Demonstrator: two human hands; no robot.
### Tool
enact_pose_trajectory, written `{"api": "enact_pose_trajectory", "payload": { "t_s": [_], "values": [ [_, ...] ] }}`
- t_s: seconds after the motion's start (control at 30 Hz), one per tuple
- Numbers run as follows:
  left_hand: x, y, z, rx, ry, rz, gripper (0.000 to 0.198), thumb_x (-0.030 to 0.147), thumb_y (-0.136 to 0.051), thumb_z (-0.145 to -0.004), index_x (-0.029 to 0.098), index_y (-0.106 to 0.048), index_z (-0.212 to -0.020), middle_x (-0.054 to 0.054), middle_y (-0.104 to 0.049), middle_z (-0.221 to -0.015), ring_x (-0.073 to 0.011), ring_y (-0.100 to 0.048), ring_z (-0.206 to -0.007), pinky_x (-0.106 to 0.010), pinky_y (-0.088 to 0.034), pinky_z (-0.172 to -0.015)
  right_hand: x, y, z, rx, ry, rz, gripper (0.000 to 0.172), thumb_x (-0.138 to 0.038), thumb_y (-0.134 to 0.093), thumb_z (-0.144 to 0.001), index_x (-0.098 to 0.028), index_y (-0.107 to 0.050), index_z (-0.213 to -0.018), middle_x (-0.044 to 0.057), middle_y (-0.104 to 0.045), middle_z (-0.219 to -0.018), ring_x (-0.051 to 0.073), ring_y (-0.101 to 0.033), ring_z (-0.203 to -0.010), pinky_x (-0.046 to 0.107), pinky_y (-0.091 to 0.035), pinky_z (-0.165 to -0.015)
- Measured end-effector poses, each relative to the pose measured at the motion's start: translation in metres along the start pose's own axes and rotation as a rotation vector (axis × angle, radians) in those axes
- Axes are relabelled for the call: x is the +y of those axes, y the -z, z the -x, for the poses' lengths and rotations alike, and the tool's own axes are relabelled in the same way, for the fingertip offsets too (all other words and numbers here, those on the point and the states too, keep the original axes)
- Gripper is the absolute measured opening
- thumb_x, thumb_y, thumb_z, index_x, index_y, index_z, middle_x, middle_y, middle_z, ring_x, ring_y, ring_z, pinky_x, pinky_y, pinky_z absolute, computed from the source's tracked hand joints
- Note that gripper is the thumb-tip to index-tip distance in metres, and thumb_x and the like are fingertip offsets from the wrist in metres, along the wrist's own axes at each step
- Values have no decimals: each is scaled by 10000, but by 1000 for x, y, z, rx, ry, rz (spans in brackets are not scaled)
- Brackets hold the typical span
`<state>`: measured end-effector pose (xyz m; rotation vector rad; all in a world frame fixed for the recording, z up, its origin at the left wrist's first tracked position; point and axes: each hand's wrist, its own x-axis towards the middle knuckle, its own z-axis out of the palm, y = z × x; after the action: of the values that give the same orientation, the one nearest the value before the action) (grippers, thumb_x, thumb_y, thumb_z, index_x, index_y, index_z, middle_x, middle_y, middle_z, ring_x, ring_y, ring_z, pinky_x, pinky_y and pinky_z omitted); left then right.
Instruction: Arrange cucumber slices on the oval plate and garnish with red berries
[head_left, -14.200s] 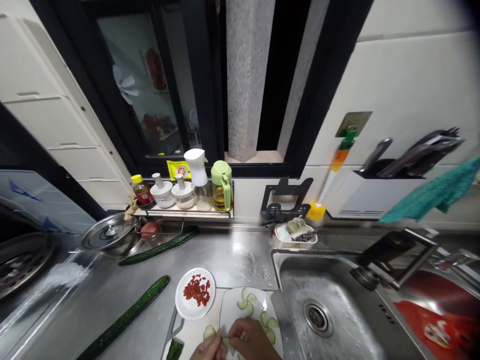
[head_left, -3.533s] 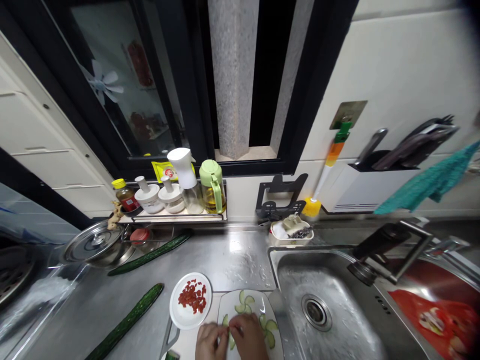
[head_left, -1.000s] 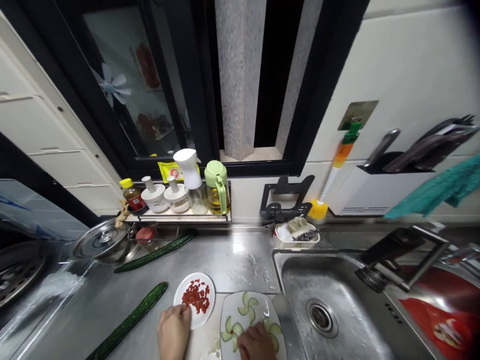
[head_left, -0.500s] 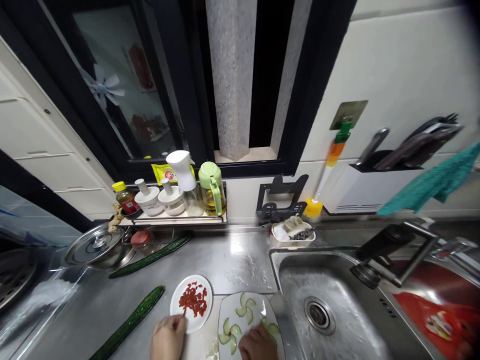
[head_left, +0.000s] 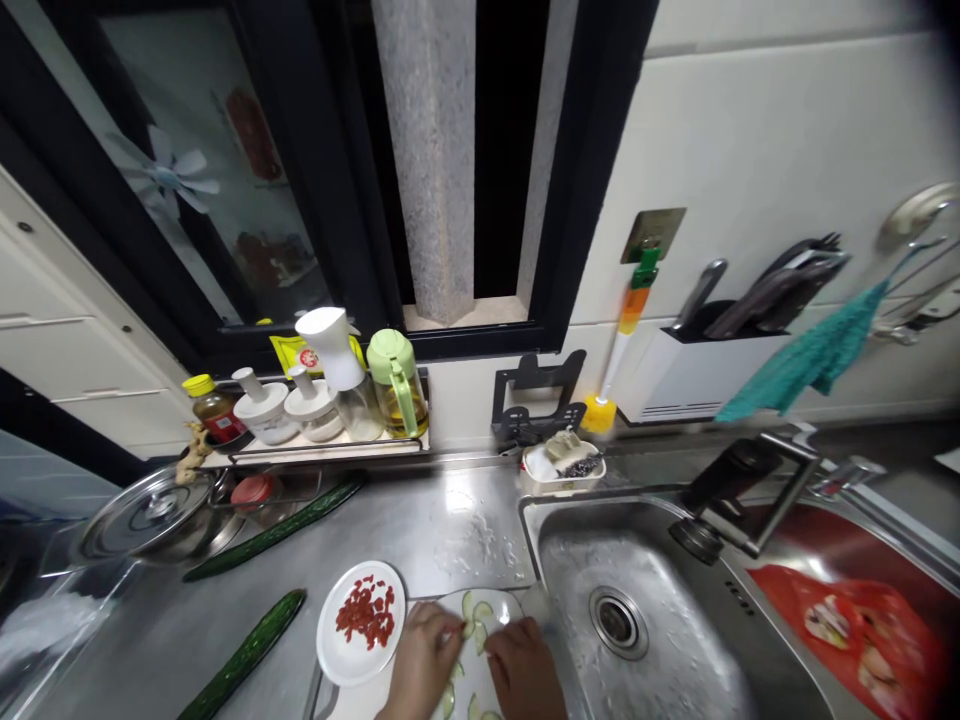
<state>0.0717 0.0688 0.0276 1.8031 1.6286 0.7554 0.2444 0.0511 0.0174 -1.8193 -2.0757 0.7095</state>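
My left hand (head_left: 426,655) is over the white serving plate (head_left: 504,603), thumb and finger pinched on what looks like a goji berry (head_left: 453,629), mostly hidden by the fingers. Across from it, my right hand (head_left: 526,668) has its fingers curled together, low over the same plate; whatever they hold is hidden. Between the hands lie thin cucumber slices (head_left: 480,634) laid out in a petal pattern, and more slices show near the bottom edge. Left of the serving plate stands a small white plate (head_left: 330,650) with many red goji berries (head_left: 366,612) on it.
Two whole cucumbers, one nearer (head_left: 244,655) and one farther (head_left: 281,530), lie on the steel counter. A lidded pot (head_left: 146,520) stands back left, below a rack of seasoning jars (head_left: 262,408). To the right are the sink (head_left: 652,570) and its faucet (head_left: 784,490).
My left hand has moved right, from the goji berry plate to the cucumber slices. My right hand has shifted slightly beside it. The view has turned a little to the right.
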Motion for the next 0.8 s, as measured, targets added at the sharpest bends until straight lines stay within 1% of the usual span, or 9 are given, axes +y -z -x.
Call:
{"api": "enact_pose_trajectory", "payload": {
  "t_s": [0.07,0.13,0.2,0.3,0.43,0.7,0.8],
  "values": [
    [11,-6,-8,-40,-27,-24,177,178,-568,-819,218,-733,-771,-52,-718,-811,-208,-626,-870,-357,-482,-829,-3,8,-4,9,0,-13,263,-39,-512,-757,-206,-697,-842,46,-653,-897,238,-503,-967,348,-340,-870],
    [15,-8,-14,-73,-51,-40,180,152,-566,-820,216,-728,-773,-46,-712,-803,-201,-619,-864,-351,-477,-822,-8,14,-8,3,-8,-14,290,-35,-503,-759,-198,-704,-888,62,-653,-937,251,-501,-997,357,-350,-885],
    [15,-10,-17,-96,-79,-57,183,137,-562,-821,210,-721,-768,-44,-703,-799,-195,-612,-861,-338,-473,-803,-12,19,-10,-12,-14,-4,334,-32,-488,-773,-205,-706,-958,70,-655,-974,267,-499,-1029,372,-363,-890],
    [11,-13,-20,-100,-117,-101,196,117,-549,-821,202,-708,-743,-48,-688,-802,-189,-602,-855,-323,-463,-780,-18,22,-11,-28,-27,14,375,-33,-468,-806,-222,-699,-1033,73,-659,-1014,281,-502,-1057,384,-380,-892],
    [7,-17,-20,-93,-153,-136,210,100,-535,-819,203,-704,-749,-48,-679,-816,-186,-590,-848,-326,-456,-789,-20,21,-13,-39,-20,38,334,-45,-480,-826,-206,-702,-1016,83,-665,-1033,286,-512,-1067,378,-387,-904],
    [4,-19,-20,-107,-120,-128,208,113,-527,-835,195,-691,-739,-43,-671,-793,-180,-580,-849,-334,-444,-823,-16,8,-16,-36,-12,68,315,-51,-490,-851,-218,-717,-992,67,-682,-990,259,-525,-1041,343,-384,-896],
    [3,-20,-19,-104,-115,-127,205,114,-529,-837,193,-693,-742,-46,-672,-805,-182,-582,-857,-330,-445,-816,-14,3,-17,-29,5,64,304,-60,-500,-862,-212,-722,-1002,68,-686,-983,254,-527,-1029,345,-363,-927]
  ]
}}
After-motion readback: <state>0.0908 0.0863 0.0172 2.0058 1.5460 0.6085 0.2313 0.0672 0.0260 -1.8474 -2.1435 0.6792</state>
